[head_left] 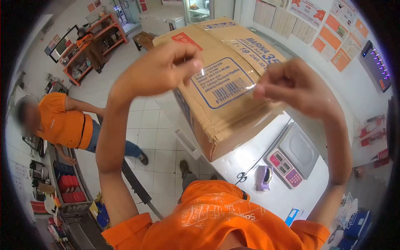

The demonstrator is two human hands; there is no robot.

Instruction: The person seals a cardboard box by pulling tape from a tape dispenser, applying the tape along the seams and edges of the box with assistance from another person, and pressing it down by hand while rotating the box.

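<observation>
A large brown cardboard box (pixel 225 121) with blue print and a barcode label stands tilted in view on the white table. My left hand (pixel 156 68) is raised over its left side, thumb and fingers pinched together. Above the box's right side, my right hand (pixel 298 85) is closed in a similar pinch. Small clear glints show at both sets of fingertips; whether they are a clear strip in my hands or tape on the box, I cannot make out. A purple tape dispenser (pixel 263 178) and scissors (pixel 241 178) lie on the table near the box.
A digital scale (pixel 291 156) sits on the white table (pixel 227 168), right of the box. A person in an orange shirt (pixel 62 118) stands at left by a counter; another person (pixel 88 48) is farther back. A wooden bench (pixel 144 40) stands behind.
</observation>
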